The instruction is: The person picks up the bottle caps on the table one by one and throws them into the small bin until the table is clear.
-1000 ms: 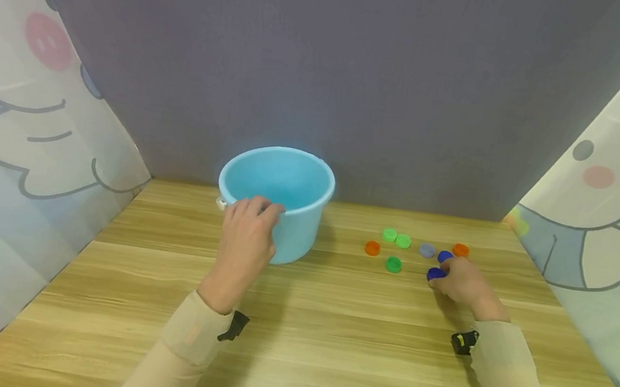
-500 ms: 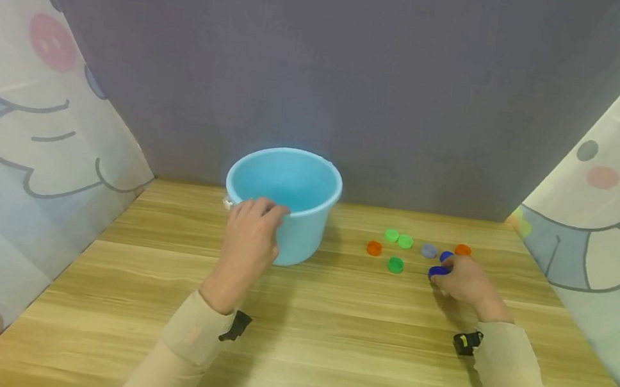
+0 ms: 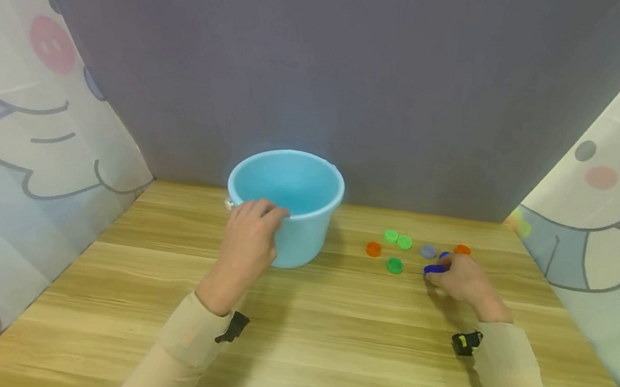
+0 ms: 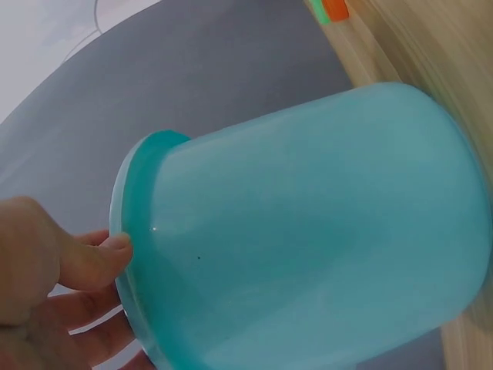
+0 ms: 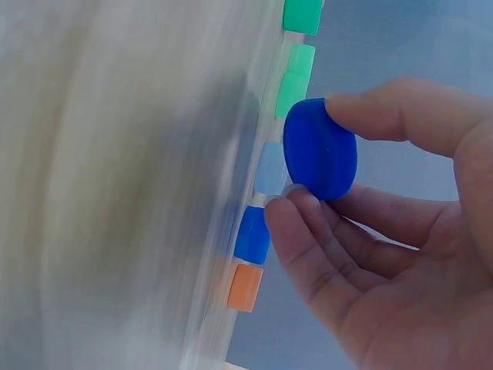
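Head view: just left of the middle of the frame, a light blue plastic bucket (image 3: 304,238) stands upright on a wood-grain desk (image 3: 314,349). The left hand (image 3: 250,228) grips its near rim; from the left wrist, the thumb lies on the outside of the rim and the other fingers are partly hidden behind it. A small white fitting (image 3: 229,204) shows at the left edge of the bucket.

Right of centre, the right hand (image 3: 468,281) pinches a dark blue cap (image 5: 320,150). In the right wrist view this cap is at the middle of the frame, tilted, with the thumb at its upper edge and fingers at its lower edge; whether it touches the desk I cannot tell.

Around that hand lie more round caps. A second blue cap (image 5: 253,235) is partly covered by the fingers in the head view, with a pale lavender cap (image 3: 428,252) near it to the left and an orange-red cap (image 3: 462,250) just behind the hand. Further left are two light green caps (image 3: 404,242) side by side, a darker green cap (image 3: 394,266) in front of them, and another orange cap (image 3: 374,249), nearest the bucket.
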The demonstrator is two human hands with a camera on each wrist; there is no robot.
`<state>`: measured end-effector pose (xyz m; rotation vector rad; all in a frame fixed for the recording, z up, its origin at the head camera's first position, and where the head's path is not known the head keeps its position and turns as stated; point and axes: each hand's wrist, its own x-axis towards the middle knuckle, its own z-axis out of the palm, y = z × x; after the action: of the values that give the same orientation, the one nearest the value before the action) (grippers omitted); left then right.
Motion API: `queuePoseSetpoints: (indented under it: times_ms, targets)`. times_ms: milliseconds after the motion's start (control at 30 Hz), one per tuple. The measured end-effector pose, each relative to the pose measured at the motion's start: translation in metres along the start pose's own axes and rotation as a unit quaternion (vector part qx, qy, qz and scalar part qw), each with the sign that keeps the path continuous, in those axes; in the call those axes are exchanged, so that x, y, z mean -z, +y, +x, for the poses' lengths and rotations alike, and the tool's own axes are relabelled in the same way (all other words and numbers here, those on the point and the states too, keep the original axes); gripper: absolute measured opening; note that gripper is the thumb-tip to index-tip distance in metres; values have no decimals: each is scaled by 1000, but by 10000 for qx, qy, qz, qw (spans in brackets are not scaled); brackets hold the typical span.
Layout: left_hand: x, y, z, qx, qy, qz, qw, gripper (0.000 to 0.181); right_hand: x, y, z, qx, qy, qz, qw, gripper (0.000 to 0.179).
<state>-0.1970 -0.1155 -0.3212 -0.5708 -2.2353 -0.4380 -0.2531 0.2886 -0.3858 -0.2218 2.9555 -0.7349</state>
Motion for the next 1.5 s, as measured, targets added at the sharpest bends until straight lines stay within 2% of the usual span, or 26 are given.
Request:
queuePoseSetpoints:
  times_ms: [367, 733, 1067, 1500]
  targets:
    - [2, -3, 0, -44, -190, -80, 9998, 21, 0, -4, 0, 14, 60, 130, 9999, 55]
    - [7, -1, -1, -216, -332, 4, 9992, 24, 0, -7, -1, 175, 416, 258, 9986, 56]
    - [8, -2, 0, -410, -324, -110, 9986, 26, 2, -13, -2, 365, 464, 369, 9976, 55]
    - [10, -2, 1, -650, -342, -221, 9971, 24, 8, -22, -8, 254, 447, 630, 9967, 61]
